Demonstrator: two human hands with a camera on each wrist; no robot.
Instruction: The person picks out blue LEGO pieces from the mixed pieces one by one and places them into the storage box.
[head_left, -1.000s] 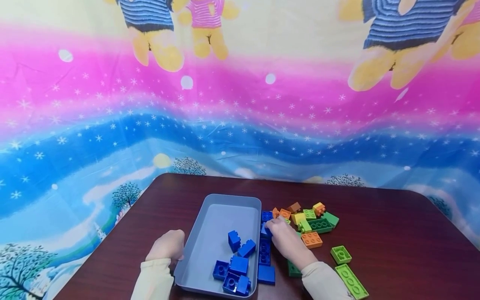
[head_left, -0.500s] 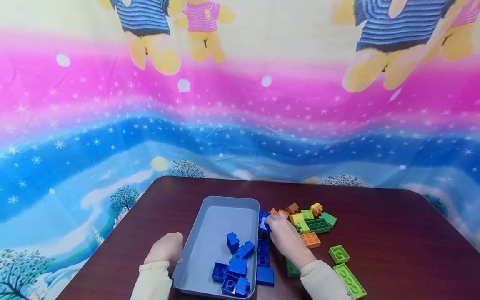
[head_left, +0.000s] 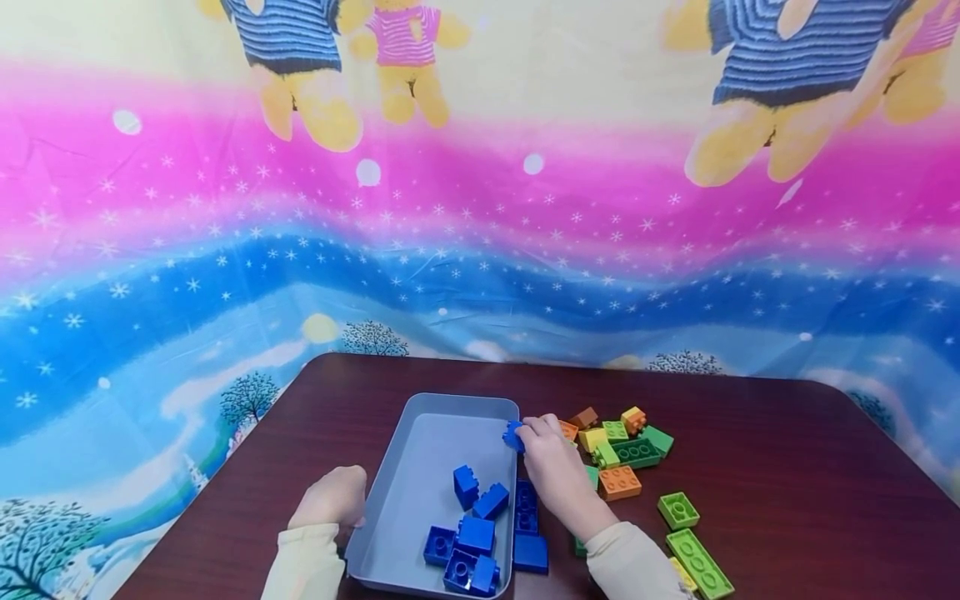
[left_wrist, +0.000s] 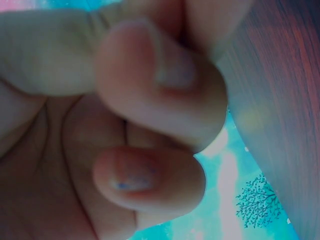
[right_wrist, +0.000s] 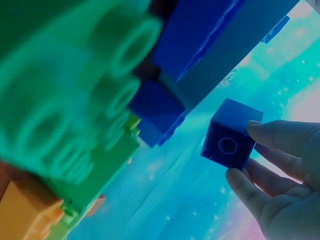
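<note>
Now we log the right hand [head_left: 557, 467] pinching a small blue plastic block [head_left: 513, 436], moved leftward to the right rim of the grey rectangular tray [head_left: 412, 454], leaving, we judge, fewer blue plastic bricks [head_left: 531, 553] outside, left hand [head_left: 330, 497] curled, apparently empty.

Cloth [head_left: 450, 208] behind a table [head_left: 787, 467]. On the table, lower centre, a tray [head_left: 420, 446] with bricks [head_left: 476, 533] in its near right part; left hand [head_left: 332, 496] beside its left rim, right hand [head_left: 557, 468] with a held brick [head_left: 513, 436] at its right rim, loose bricks [head_left: 635, 452] farther right.
</note>
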